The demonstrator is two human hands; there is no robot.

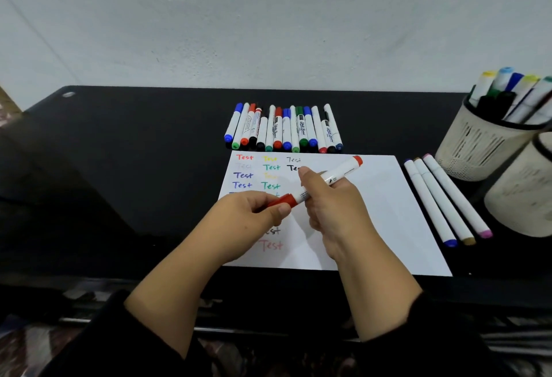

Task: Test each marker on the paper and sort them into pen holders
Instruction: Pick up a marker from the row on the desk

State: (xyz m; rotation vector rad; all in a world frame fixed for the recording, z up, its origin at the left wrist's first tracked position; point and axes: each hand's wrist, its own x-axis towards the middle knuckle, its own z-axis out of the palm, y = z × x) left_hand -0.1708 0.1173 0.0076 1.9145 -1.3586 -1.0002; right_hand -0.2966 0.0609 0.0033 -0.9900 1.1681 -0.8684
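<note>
Both of your hands are on the red marker (325, 179), held above the paper (373, 212): your right hand (331, 197) grasps the white barrel, your left hand (254, 212) pinches the red cap (282, 201), which looks seated or nearly so. Pull unevenly and the cap may jerk free, swinging the tip across the "Test" marks already written; a loose barrel could drop and roll into the three markers (445, 200) beside the pen holders (478, 149).

Two bare forearms rise from dark sleeves at the bottom of the frame and meet at center. The left hand (254, 212) pinches with curled fingers and thumb, while the right hand (331, 197) curls closed, its index finger raised.
</note>
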